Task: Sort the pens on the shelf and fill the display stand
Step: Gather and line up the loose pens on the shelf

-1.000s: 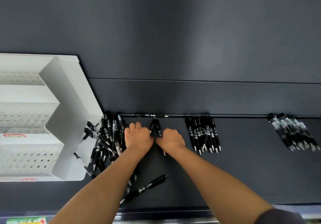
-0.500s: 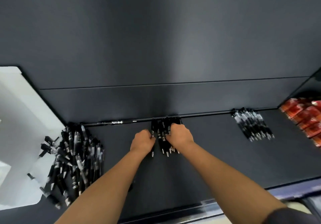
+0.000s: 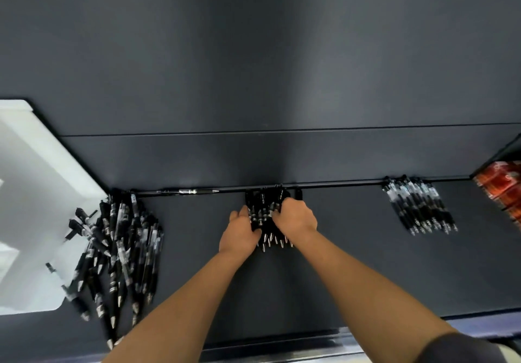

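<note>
Nearest, at the bottom edge: dark front lip of the shelf [image 3: 282,345], and a dark sleeve [image 3: 456,348] on the right arm. Two bare forearms reaching up and inward over the dark shelf floor.

Low left: loose heap of pens [image 3: 124,250], black with silver tips, mostly lying lengthwise toward the viewer, several crossed and askew. A few at the heap's left edge overlapping the base of the white display stand [image 3: 33,207], blurred and cut off by the left border.

Mid-shelf, centre: left hand [image 3: 239,233] and right hand [image 3: 296,216] closed in from either side on the middle bundle of pens [image 3: 265,213]. Left grip curled against the bundle's left flank, thumb tucked across near the tips. Right grip curled over the top and right flank, fingers bent down onto the barrels. Silver tips poking out toward the viewer below both hands, clip ends pointing away and up against the back edge of the shelf. Bundle resting on the shelf floor, not lifted as far as can be seen.

Farther right, well apart from the hands: right bundle of pens [image 3: 420,207], laid side by side, slanted, tips toward the viewer.

At the back edge, between heap and middle bundle: single pen [image 3: 187,191] lying crosswise along the seam.

Far right corner: red packages [image 3: 501,188], blurred, cut by the frame.

Behind everything: plain dark back panel [image 3: 253,66].
</note>
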A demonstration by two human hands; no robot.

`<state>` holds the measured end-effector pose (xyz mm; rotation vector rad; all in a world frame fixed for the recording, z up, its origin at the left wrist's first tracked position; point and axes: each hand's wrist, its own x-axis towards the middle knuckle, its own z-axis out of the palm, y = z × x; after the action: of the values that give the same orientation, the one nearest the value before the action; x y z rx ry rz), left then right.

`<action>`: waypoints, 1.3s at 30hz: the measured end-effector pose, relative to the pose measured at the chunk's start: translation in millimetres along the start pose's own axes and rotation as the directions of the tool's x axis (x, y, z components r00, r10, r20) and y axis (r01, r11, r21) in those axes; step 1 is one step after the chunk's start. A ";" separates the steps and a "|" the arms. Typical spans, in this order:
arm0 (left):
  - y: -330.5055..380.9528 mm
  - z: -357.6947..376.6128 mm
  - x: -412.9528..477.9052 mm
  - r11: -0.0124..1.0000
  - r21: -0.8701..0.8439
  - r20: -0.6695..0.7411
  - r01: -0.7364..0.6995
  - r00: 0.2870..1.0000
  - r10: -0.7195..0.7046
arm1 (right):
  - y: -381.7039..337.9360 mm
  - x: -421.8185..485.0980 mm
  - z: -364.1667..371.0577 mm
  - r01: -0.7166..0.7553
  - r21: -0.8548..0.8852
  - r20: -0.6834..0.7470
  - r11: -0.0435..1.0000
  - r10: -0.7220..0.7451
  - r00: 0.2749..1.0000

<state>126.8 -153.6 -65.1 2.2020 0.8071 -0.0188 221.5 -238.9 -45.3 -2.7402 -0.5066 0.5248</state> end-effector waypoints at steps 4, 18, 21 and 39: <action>0.9 4.5 -3.4 1.000 0.025 -0.003 0.018 1.000 -0.018 | -4.6 1.7 -0.7 0.003 0.015 0.058 1.000 -0.004 0.998; -2.6 8.5 -5.3 0.992 0.123 -0.059 0.007 0.998 0.000 | 7.2 2.5 -15.3 0.296 -0.109 0.039 0.949 -0.293 0.955; -5.9 0.8 -9.1 0.987 0.159 -0.063 0.010 0.998 0.000 | 2.3 -0.6 -13.7 0.411 -0.181 -0.022 0.893 -0.421 0.907; -67.8 -82.4 -29.7 0.940 0.339 -0.076 -0.031 0.995 0.060 | -82.1 -23.7 19.6 0.586 -0.316 0.074 0.746 -0.597 0.799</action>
<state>46.2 -80.3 -44.9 2.5602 0.8509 -0.0432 169.9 -170.6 -26.4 -2.6371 -1.5105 0.2389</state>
